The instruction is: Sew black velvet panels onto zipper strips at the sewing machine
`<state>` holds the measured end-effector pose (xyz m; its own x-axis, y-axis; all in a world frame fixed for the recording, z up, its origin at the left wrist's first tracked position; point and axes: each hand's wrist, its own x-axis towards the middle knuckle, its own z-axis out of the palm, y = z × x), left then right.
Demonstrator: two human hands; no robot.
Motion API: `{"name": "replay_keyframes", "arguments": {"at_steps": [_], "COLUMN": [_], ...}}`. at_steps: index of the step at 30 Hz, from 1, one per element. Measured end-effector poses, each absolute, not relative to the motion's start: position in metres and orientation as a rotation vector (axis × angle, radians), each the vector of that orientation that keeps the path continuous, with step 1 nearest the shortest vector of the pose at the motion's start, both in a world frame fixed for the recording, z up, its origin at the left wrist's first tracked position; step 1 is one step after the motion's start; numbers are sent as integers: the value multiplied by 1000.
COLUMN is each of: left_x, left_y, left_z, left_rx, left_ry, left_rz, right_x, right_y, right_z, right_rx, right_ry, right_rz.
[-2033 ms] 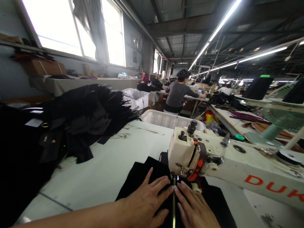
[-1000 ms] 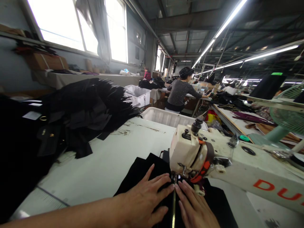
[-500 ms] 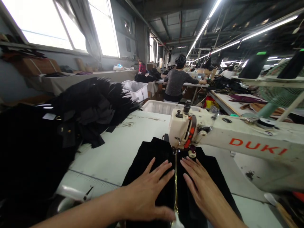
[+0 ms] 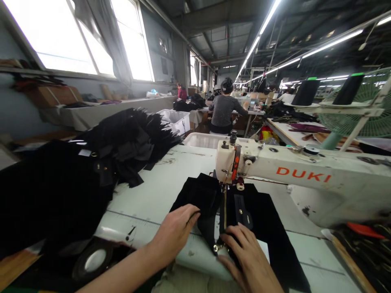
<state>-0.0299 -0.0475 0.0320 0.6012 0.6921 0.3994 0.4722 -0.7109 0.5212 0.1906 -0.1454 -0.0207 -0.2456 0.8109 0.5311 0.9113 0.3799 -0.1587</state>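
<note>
Black fabric (image 4: 270,211) lies on the sewing machine bed, its upper part under the head of the sewing machine (image 4: 224,160). A gold-toothed zipper (image 4: 225,209) runs down from the needle area toward me. My left hand (image 4: 175,228) is closed, pinching the left piece of fabric, whose edge is lifted and folded back. My right hand (image 4: 249,254) has its fingers bent around the zipper's near end, beside a metal slider (image 4: 217,247). A dark tab with a gold fitting (image 4: 241,211) shows on the right piece.
A large heap of black pieces (image 4: 122,138) covers the table's left side. White plastic bins (image 4: 200,140) stand behind the machine. Thread cones (image 4: 305,91) and a green fan (image 4: 366,110) are at the right. A person in grey (image 4: 226,110) sits ahead, back turned.
Both hands were spread flat on the fabric beside the zipper. My left hand has shifted left and lifted the fabric edge; my right has drawn back to the zipper's near end.
</note>
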Motion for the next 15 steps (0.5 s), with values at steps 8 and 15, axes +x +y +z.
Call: {"name": "replay_keyframes", "arguments": {"at_steps": [8, 15], "left_x": [-30, -28], "left_y": [-39, -57], "left_z": [49, 44], "left_rx": [2521, 2606], "left_ry": [854, 509], "left_rz": [777, 345], "right_x": [175, 95], "right_y": [-139, -157], "right_z": [-5, -48], "right_rx": [-1465, -1467], "right_ry": [-2060, -2033], "right_rz": [-121, -242]}}
